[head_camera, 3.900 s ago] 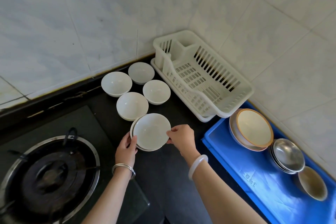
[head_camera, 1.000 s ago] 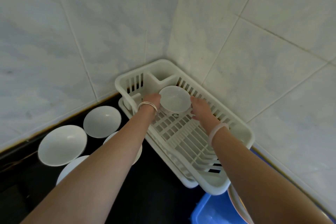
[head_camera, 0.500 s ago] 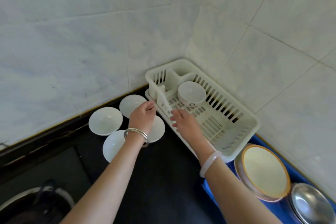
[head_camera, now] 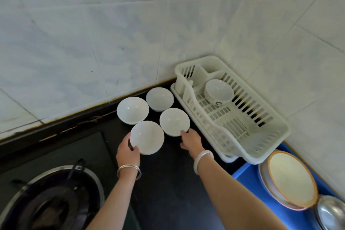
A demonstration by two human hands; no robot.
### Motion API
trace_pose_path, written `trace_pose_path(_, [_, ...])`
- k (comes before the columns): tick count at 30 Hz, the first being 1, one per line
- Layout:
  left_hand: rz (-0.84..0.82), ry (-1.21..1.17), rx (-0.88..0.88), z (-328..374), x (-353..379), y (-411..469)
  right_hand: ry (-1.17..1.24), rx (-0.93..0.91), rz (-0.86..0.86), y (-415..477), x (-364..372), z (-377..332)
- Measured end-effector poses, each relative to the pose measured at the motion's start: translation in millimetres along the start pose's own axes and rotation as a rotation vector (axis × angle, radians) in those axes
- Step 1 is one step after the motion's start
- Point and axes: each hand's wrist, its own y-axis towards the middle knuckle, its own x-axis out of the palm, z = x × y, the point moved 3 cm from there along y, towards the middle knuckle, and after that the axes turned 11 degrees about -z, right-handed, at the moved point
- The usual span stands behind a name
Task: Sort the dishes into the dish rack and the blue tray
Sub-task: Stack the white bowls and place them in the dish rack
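Several white bowls sit on the black counter. My left hand (head_camera: 127, 152) grips the left rim of the nearest bowl (head_camera: 147, 137). My right hand (head_camera: 190, 139) touches the near rim of the bowl to its right (head_camera: 174, 121), fingers curled. Two more bowls (head_camera: 132, 109) (head_camera: 159, 99) stand behind. The white dish rack (head_camera: 257, 147) in the corner holds one white bowl (head_camera: 218, 90) at its far end. At lower right the blue tray (head_camera: 244, 177) carries a stack of orange-rimmed plates (head_camera: 291, 179) and steel bowls (head_camera: 330, 214).
A gas burner with a steel ring (head_camera: 48, 205) lies at lower left on the black hob. White tiled walls (head_camera: 112, 33) close the corner behind the bowls and the rack. Bare black counter (head_camera: 168, 183) lies between my forearms.
A second ago both hands set a bowl in the rack's far end. They have drawn back to the counter; my left hand now grips the nearest bowl and my right reaches its neighbour.
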Motion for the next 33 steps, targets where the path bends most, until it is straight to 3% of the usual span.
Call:
trace_pose_path(4, [-0.057,-0.182,-0.071,-8,-2,7,0.294,-0.018,0.047,3,0,-3])
trace_pose_path(7, [-0.135,-0.244,-0.057,-15,-2,12,0.333,-0.056,0.080,-4,-5,-5])
trace_pose_path(14, [-0.228,-0.560,-0.138,-20,-3,14,0.163,-0.185,0.024,-36,-6,-21])
trace_pose_path(20, [-0.244,-0.724,-0.207,-11,-7,12,-0.017,-0.142,-0.024,-42,23,-25])
trace_pose_path(33, [-0.243,-0.660,-0.182,-18,-7,19,-0.243,-0.096,-0.050,-29,43,-26])
